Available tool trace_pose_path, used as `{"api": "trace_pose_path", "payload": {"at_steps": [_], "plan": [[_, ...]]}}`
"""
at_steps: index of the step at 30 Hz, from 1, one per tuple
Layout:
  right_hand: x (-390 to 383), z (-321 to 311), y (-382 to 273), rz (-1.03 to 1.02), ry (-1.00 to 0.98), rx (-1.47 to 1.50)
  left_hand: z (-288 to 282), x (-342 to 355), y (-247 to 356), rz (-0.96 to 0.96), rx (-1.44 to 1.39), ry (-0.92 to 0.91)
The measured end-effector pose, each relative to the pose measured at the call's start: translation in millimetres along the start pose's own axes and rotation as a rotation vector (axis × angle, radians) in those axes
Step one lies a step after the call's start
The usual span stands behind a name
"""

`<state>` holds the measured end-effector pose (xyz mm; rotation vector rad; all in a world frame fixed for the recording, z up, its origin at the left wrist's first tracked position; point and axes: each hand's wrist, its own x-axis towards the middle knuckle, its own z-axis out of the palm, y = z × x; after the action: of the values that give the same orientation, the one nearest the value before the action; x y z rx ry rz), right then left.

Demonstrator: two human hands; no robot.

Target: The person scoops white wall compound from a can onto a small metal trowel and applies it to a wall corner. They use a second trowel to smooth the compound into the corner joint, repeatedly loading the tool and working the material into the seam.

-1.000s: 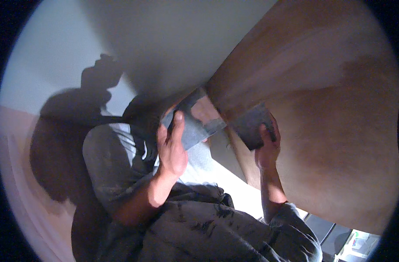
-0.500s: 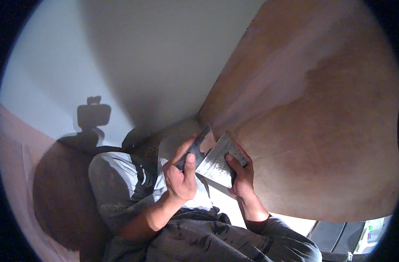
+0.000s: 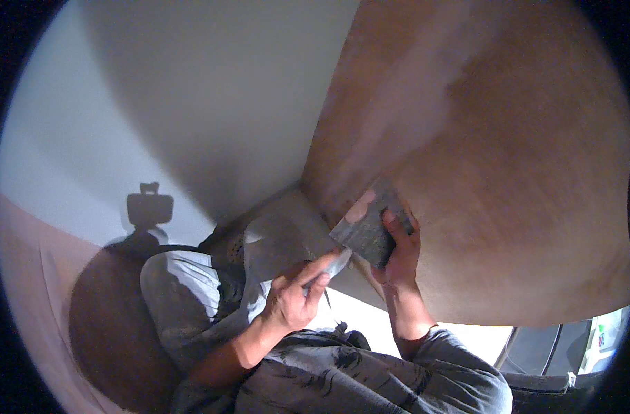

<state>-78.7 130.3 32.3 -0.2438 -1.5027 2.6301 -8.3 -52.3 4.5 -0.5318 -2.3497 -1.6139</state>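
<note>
My right hand [image 3: 400, 257] grips a flat grey plate [image 3: 364, 234] with a pale pinkish dab of paste near its upper left corner. The plate is tilted and lies close against the brown wall [image 3: 508, 172]. My left hand [image 3: 293, 302] holds a narrow scraper blade [image 3: 337, 265], forefinger stretched along it. The blade's tip meets the plate's lower edge.
A white wall [image 3: 191, 103] meets the brown wall in a corner above my hands. A grey and white container [image 3: 184, 297] stands below on the left. A brown floor strip [image 3: 25, 290] curves along the left rim. Dark items [image 3: 535, 352] lie at the lower right.
The two hands have come closer together. The plate has shifted up and right toward the brown wall, and the blade now sits at its lower edge.
</note>
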Motion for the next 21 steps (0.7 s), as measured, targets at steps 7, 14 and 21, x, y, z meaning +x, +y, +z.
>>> {"api": "trace_pose_path", "payload": {"at_steps": [7, 14, 21], "plan": [[0, -23, -36, -0.121, -0.131, 0.030, 3, 21, 15, -0.615, -0.991, 0.505], [-18, -39, -9, -0.446, -0.145, -0.548, 0, 19, 30, -0.758, -1.138, 0.413], [-7, -31, -43, -0.909, -0.932, -1.040, -5, 33, 45, -0.704, -1.177, 0.285]]}}
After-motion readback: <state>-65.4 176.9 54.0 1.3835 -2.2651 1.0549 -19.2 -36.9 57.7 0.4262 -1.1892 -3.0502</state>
